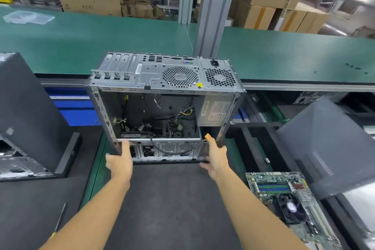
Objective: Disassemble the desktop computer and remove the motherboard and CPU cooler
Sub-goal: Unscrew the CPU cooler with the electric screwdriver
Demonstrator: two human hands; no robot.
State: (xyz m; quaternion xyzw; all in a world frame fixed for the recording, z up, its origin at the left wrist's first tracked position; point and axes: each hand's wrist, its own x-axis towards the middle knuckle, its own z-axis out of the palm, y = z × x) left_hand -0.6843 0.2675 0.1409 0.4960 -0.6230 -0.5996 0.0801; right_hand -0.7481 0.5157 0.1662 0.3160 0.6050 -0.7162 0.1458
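At 7 o'clock a screwdriver (59,221) lies on the black mat (172,199). The left hand (119,161) grips the lower left corner of the computer case (162,79), thumb up along the edge. The case sits at centre, tipped up. Its open side faces the person, its rear panel points up and away toward 12 o'clock, and its longer side seems to run from 9 to 3 o'clock. The power supply (215,111) and loose cables remain inside. The right hand (216,158) clasps the lower right corner. At 4 o'clock the motherboard (284,195) lies flat with the CPU cooler (291,207) on it (so the removal looks done). The step in hand appears to be clearing away the stripped case. That calls for a firm two-handed hold, keeping it clear of the board.
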